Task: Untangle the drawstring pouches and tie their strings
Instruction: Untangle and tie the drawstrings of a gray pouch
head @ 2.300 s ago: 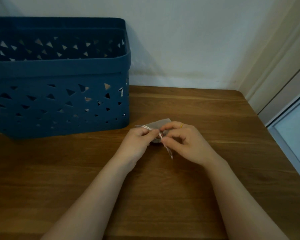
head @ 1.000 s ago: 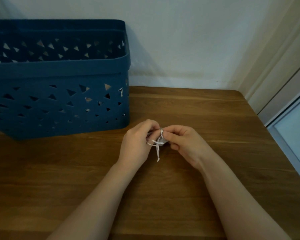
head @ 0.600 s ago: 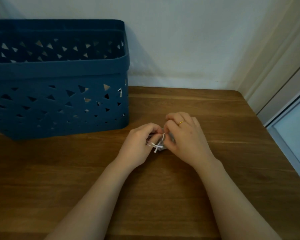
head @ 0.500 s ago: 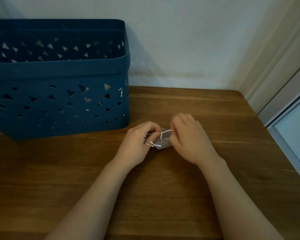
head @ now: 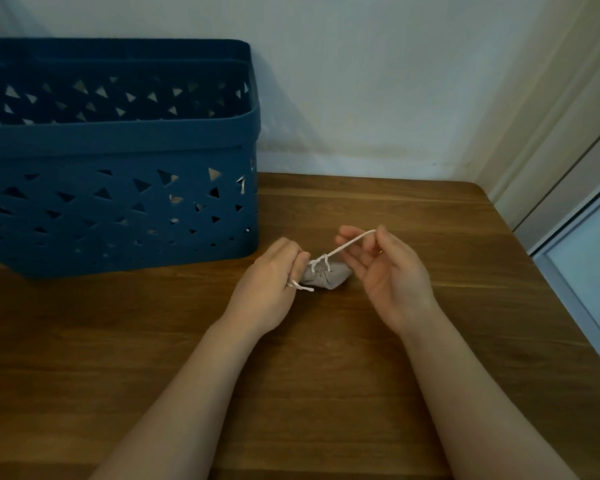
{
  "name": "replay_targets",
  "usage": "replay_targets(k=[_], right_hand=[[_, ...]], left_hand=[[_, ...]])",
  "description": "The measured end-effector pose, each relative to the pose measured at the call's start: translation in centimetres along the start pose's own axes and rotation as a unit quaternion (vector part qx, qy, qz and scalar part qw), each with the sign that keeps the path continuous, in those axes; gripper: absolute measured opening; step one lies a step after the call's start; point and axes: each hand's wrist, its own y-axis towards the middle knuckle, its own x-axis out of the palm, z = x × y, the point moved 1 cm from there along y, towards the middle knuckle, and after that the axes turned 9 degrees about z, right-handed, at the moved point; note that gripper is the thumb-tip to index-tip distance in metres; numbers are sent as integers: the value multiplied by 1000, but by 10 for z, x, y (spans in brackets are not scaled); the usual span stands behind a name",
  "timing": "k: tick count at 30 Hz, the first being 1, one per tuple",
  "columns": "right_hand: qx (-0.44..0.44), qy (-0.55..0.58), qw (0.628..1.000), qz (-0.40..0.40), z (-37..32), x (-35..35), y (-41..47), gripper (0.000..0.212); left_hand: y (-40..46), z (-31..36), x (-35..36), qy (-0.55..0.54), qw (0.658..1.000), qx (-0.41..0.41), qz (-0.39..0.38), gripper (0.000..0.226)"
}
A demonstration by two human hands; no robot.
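A wooden worktop (head: 326, 393) is seen from above, set against a pale wall. A large dark blue basket (head: 118, 161), pierced with small triangular holes, is stood on the worktop at the far left, against the wall; its contents cannot be made out. Two bare forearms are stretched forward over the worktop to the right of the basket. The left hand (head: 271, 285) is held just off the basket's near right corner, its fingers curled into a closed grip round one end of a white string (head: 347, 245), a short tail of which is seen poking out under the fist. The right hand (head: 388, 271) is held further right of the basket, palm turned up, and the other end of the string is pinched between its thumb and fingertips, so that the string is drawn taut and slanted upward to the right. Between the two hands, a small grey drawstring pouch (head: 323, 277) is laid on the worktop, near the basket's right front corner, its gathered neck turned up. A small knot in the string is seen just above the pouch's neck.
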Motion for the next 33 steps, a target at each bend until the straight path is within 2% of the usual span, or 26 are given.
replay_targets(k=[4,8,11,13,16,20,24,26,29,33], right_hand=[[53,87,993,52,-1,3,2,34],[68,89,989,93,-6,0,4,37],[34,-9,997,75,-5,1,2,36],[-2,-126,991,50,-2,3,-2,34],[-61,-311,948,-19,4,6,-5,26],[-108,-375,909,-145,9,11,-8,21],[-149,-438,872,-159,14,9,-7,18],[-140,-425,884,-136,15,11,-7,18],[-53,-332,937,-92,16,10,-3,20],[-9,-265,962,-57,12,7,-3,23]], left_hand=[[1,4,-1,3,1000,-8,-9,32],[4,6,-1,-69,994,-84,19,39],[2,5,2,-160,978,-135,11,40],[1,5,3,-240,954,-179,5,39],[-2,8,1,-306,929,-205,28,37],[-4,11,3,-294,936,-179,68,37],[-5,11,3,-292,937,-174,85,31],[-5,12,4,-297,937,-166,79,22],[-4,15,6,-287,942,-170,49,8],[-6,16,10,-237,961,-144,19,16]])
